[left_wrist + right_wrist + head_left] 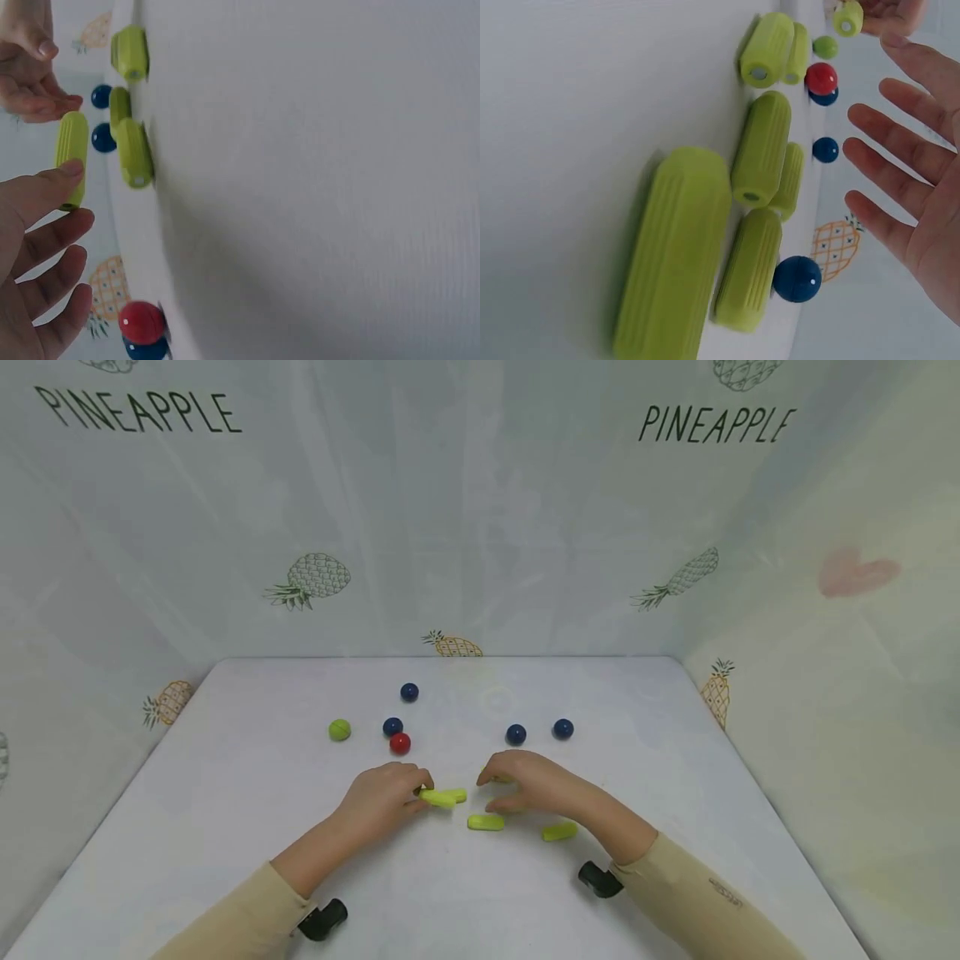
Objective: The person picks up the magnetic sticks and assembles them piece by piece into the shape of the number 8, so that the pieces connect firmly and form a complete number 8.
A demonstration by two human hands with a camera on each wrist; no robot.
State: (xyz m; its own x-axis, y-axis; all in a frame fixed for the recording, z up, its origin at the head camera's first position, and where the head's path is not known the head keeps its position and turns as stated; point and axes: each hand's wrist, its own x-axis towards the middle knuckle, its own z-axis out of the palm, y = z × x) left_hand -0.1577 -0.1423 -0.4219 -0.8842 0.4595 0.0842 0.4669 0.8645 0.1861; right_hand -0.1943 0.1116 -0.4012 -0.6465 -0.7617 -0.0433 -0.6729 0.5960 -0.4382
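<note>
Thumb and forefinger of my left hand (381,797) pinch one end of a yellow-green ribbed stick (73,135), held up off the white table. Another yellow-green stick (457,794) lies just behind it in the head view. My right hand (528,782) is over the sticks on the table, fingers spread and relaxed, with nothing in its grasp in the right wrist view. In front of it lies a stick (486,822), and a further stick (559,832) is under the wrist. Several sticks, among them a large near one (675,255), show in the right wrist view.
Behind the hands, a red ball (400,743) sits against a blue ball (392,726). A green ball (339,730) is to the left. More blue balls (516,734) stand farther back and right. A pineapple-print curtain (480,527) encloses the table's far side.
</note>
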